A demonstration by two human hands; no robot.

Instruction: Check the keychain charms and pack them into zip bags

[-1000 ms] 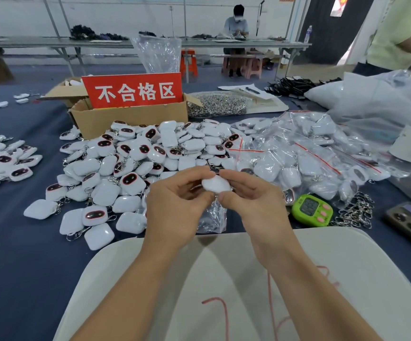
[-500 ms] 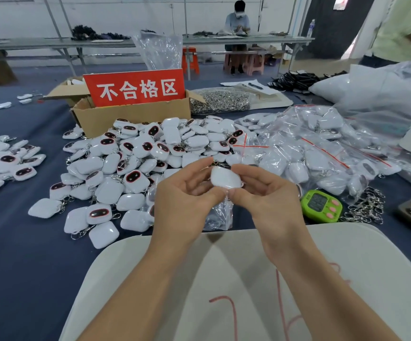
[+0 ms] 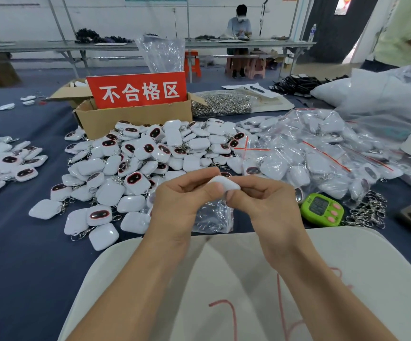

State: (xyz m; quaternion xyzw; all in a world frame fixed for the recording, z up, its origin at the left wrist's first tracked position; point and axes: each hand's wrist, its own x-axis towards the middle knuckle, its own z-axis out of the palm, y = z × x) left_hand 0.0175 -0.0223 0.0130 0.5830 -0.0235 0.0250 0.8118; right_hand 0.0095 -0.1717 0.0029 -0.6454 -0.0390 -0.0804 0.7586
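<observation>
The charm (image 3: 225, 183) has tilted flatter, plain white, pinched by left hand (image 3: 182, 203) and right hand (image 3: 266, 205).

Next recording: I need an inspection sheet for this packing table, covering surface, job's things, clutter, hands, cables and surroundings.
Surface: blue tablecloth; white board with red marks at the near edge.
Job's things: one white charm between both hands; loose charm pile on the left; bagged charms on the right; clear bags under the hands.
Clutter: green timer; metal clasps; cardboard box with a red sign.
Hands: left hand and right hand both pinch the charm.
Cables: none clear; a black heap at the back is too far off to identify.
Surroundings: seated person at a far table; standing person on the right.
</observation>
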